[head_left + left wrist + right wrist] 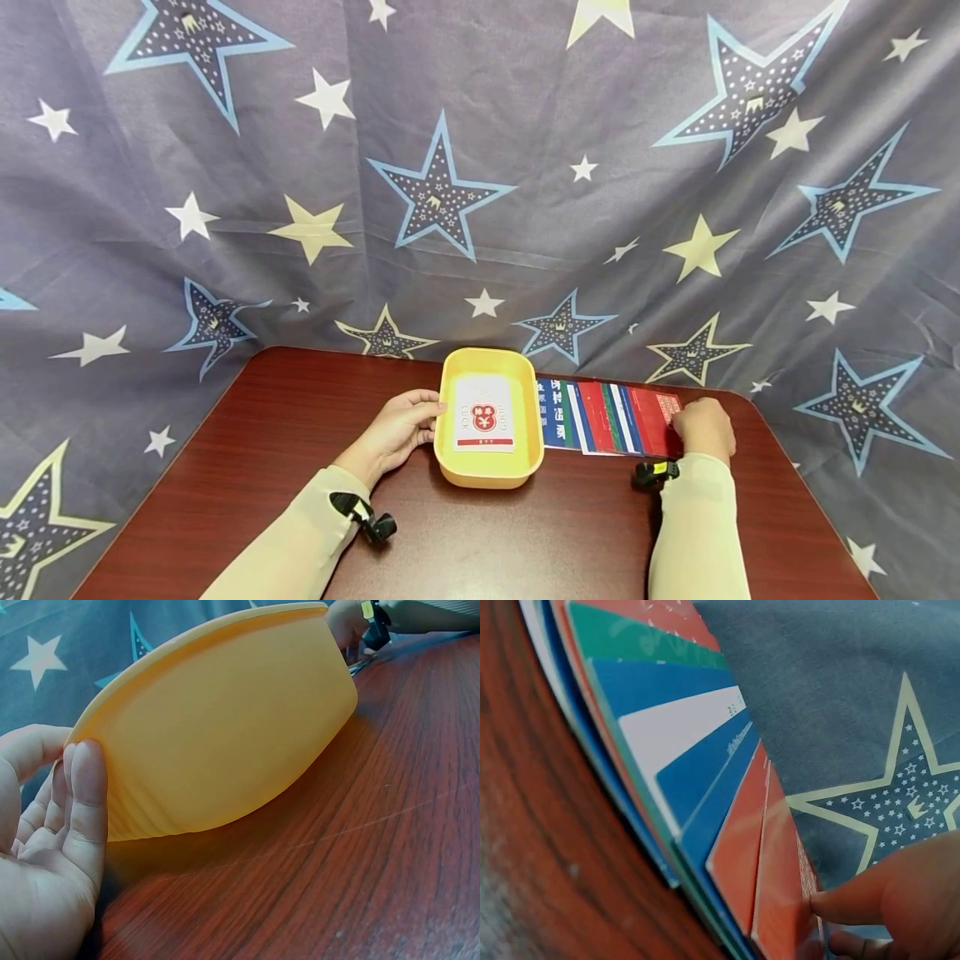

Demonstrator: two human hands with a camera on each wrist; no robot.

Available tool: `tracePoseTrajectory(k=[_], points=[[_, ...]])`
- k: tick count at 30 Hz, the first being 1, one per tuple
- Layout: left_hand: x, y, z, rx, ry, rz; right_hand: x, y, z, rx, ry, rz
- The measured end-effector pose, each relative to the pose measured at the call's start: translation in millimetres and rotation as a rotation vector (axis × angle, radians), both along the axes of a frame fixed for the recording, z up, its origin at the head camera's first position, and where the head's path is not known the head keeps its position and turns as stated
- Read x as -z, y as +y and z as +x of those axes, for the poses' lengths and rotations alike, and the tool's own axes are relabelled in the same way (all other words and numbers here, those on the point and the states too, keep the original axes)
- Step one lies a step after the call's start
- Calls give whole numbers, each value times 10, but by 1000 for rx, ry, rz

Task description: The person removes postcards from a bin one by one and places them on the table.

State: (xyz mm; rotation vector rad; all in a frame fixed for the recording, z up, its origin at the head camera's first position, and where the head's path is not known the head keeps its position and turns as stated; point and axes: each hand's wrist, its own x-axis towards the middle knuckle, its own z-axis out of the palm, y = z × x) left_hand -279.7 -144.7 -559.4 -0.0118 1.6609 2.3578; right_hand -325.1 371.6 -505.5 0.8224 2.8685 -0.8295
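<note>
A yellow plastic tray [534,450] with raised sides stands near the middle of the table. My left hand [405,429] pinches its left rim between thumb and fingers; in the left wrist view the tray's outer wall [225,727] rises beside that hand [52,825]. Inside the tray lies a white card [483,417] with a red emblem and the word LUCK. To the right, a row of overlapping red, blue, green and white cards [600,417] is spread out. At its right end, my right hand [707,429] pinches the edge of a red card [784,885], its fingers partly hidden.
The dark red wooden table [450,542] has rounded back corners. Directly behind it hangs a grey curtain [525,208] printed with stars. A small black camera is strapped to each wrist over pale sleeves.
</note>
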Motion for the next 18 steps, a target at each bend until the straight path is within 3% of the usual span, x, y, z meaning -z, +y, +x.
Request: tracePoseTrajectory(k=[7,12,18], points=[[2,3,-3,-1,1,5,-162,-104,40,-53,130,-7],[11,6,-7,-8,3,1,-299,-303,28,-185,263,-11],[9,-12,-8,1,11,2,-571,-721,19,-351,312,-55]])
